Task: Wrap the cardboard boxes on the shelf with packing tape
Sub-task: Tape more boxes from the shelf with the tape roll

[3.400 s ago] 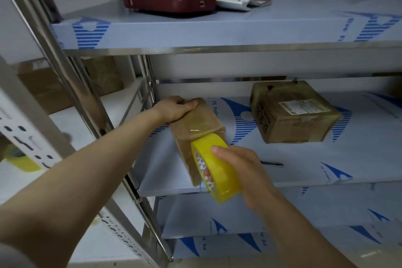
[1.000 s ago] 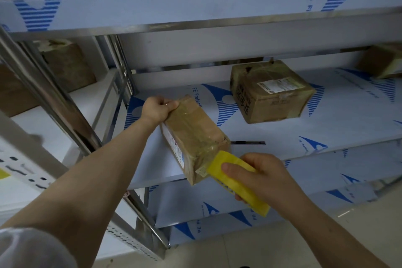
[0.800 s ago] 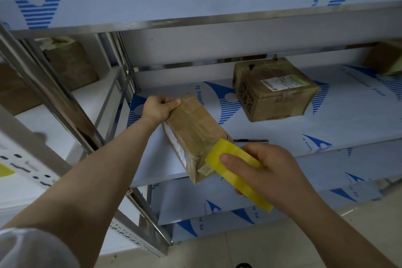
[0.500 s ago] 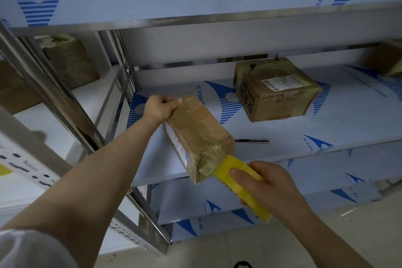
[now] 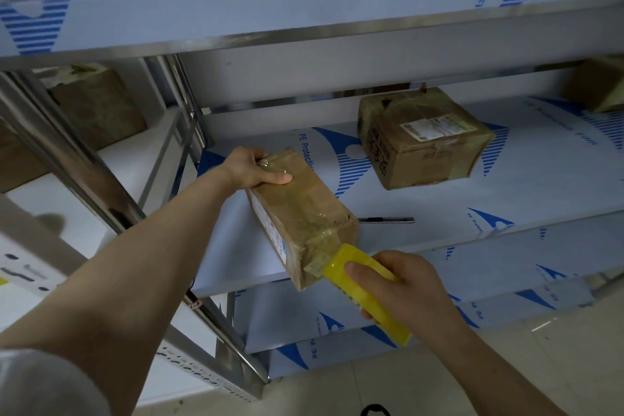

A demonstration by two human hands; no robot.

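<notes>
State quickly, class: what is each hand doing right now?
Left hand: grips the far end of the box.
Right hand: holds the tape roll against the box's near end.

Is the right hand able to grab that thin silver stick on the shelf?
Probably not yet: the right hand is full, gripping the yellow tape roll; the thin silver stick lies uncovered nearby.

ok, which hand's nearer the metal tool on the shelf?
Right. Right hand, holding the tape roll, is in front of the metal tool; left hand grips the cardboard box further left.
</notes>
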